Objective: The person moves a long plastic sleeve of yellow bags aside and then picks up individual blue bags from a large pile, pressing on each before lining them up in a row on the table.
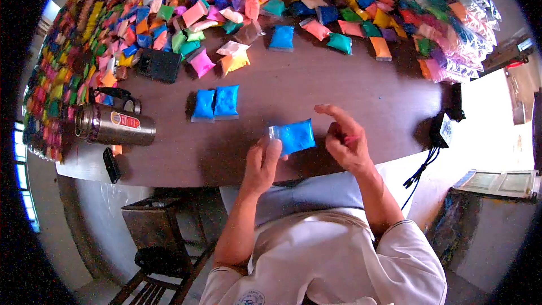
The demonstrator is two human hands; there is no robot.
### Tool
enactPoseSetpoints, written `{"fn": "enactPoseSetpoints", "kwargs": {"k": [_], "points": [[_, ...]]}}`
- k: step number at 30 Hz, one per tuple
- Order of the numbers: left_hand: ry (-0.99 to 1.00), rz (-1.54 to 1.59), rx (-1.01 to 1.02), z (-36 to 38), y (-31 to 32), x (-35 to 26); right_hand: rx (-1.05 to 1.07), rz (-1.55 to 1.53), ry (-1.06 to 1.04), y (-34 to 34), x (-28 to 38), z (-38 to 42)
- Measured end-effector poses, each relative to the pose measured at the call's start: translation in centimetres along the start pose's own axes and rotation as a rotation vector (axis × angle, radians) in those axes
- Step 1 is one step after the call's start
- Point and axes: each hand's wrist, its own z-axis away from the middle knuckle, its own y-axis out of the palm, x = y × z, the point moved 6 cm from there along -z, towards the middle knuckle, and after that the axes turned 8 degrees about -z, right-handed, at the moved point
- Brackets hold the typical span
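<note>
My left hand (pixel 263 164) pinches a small clear packet of bright blue filling (pixel 297 136) by its see-through end, thumb on top, above the table's near edge. To the right of the packet, apart from it, is my right hand (pixel 348 144). Its index finger stretches toward the left while the other fingers are partly curled, and a small pinkish-red patch shows at them; I cannot make out what that is. Two similar blue packets (pixel 226 101) (pixel 204 105) lie side by side on the tabletop, left of my hands. Farther back lies another blue packet (pixel 282 38).
A big heap of colourful packets (pixel 248 0) covers the table's (pixel 367 85) far side and left. A steel flask (pixel 116 125) lies at left, near a black box (pixel 160 65). A boxy device with black cables (pixel 441 130) is at the right edge. A wooden chair (pixel 155 231) stands below left.
</note>
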Motion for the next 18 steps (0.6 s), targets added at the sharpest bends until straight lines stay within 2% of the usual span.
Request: {"fn": "enactPoseSetpoints", "kwargs": {"k": [1, 6, 8, 11, 13, 14, 16, 18], "points": [[-0.014, 0.0, 0.006, 0.0, -0.1, -0.2, 0.09, 0.167, -0.1, 0.7, 0.6, 0.1], [0.014, 0.005, 0.025, 0.0, -0.3, -0.5, 0.315, 0.524, -0.331, 3.8, 0.4, 0.0], [-0.044, 0.064, 0.042, 0.1, -0.3, -0.4, 0.338, 0.463, -0.258, 3.8, 0.2, -0.5], [-0.032, 0.177, 0.035, 0.0, -0.4, -0.2, 0.29, 0.467, -0.347, 3.7, 1.3, -0.8], [-0.024, 0.142, 0.018, -0.2, -0.5, -0.9, 0.197, 0.062, 0.316, 2.8, -0.5, -0.9], [-0.021, 0.105, 0.0, -0.2, -0.6, -1.1, 0.194, 0.063, 0.316, 2.8, -0.3, -0.9], [0.0, 0.18, 0.023, -0.2, -0.4, -0.6, 0.095, -0.192, 0.428, 2.4, -0.6, -1.0], [0.03, 0.171, 0.056, -0.1, -0.1, -0.7, 0.071, -0.262, 0.435, 2.3, -0.7, -1.0]]}}
